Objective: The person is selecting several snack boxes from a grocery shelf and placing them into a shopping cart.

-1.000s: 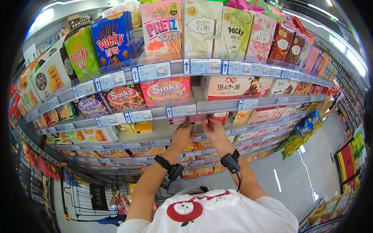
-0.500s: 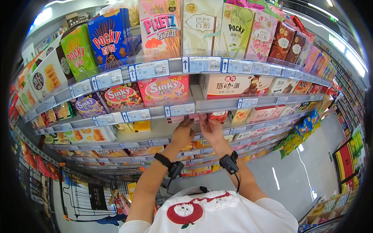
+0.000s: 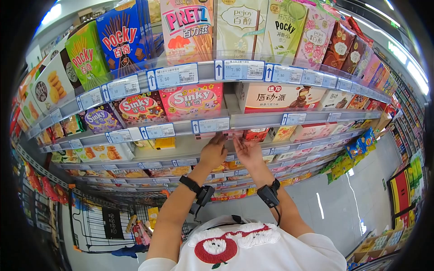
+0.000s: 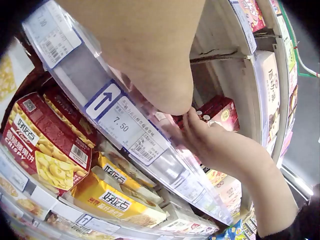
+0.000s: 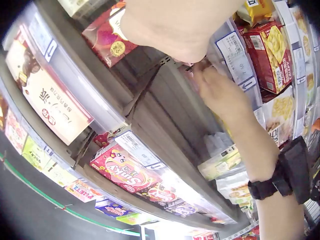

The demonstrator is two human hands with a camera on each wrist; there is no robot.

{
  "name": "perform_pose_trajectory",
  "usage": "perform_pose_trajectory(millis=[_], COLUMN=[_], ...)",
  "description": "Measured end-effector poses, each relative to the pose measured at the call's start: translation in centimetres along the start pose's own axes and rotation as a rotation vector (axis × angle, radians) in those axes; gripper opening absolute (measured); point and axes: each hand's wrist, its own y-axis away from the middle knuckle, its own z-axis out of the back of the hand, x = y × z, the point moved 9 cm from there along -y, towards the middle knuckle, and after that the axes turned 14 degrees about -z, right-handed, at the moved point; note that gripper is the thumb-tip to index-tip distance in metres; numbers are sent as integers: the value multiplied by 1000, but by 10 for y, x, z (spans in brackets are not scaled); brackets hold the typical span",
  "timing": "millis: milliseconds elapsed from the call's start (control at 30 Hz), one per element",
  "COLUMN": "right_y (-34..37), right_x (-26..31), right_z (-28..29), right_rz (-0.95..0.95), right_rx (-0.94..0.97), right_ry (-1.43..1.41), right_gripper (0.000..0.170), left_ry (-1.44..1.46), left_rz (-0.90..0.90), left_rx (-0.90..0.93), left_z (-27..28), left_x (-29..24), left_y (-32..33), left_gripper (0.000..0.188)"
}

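In the head view, my left hand [image 3: 213,152] and my right hand [image 3: 247,151] reach side by side into a middle shelf. A pink box [image 3: 207,135] lies at their fingertips, mostly hidden under the shelf edge above. The left fingers stretch forward onto its front. Right of it, the right hand has its palm turned up and its fingers loosely bent. The left wrist view catches the right hand [image 4: 220,142] beside a dark red box [image 4: 222,111]. In the right wrist view, the left hand [image 5: 222,95] touches a pink edge [image 5: 192,76].
Sinky boxes [image 3: 193,103] and a white-and-red snack box [image 3: 282,97] stand one shelf up, behind price labels [image 3: 210,123]. Pocky boxes [image 3: 122,37] and a Pretz box [image 3: 187,31] line the top shelf. A shopping cart [image 3: 90,217] with goods stands lower left.
The pink box has gone deeper into the shelf, and less of it shows. The right fingers have loosened from its edge. The head view has come slightly closer to the shelves.
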Motion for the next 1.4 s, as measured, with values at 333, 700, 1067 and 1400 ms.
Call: perform_pose_trajectory(millis=[333,700,1067,1400], right_y=[18,61,148,157], right_x=[-8,12,-61,-138], right_z=[6,72,526,509], right_rz=[-9,195,-1140,-1079], right_rx=[81,-177,865,-584], right_ry=[374,917,2789,1890], right_gripper=[39,17,26,14], left_ry=[6,14,483,759], left_rz=[-11,-204,1098,2040], left_rx=[-36,-281,290,-507], left_z=[2,40,-164,-105], left_x=[-3,-72,-78,-178], left_y=[1,40,501,793], left_gripper=[39,34,12,27])
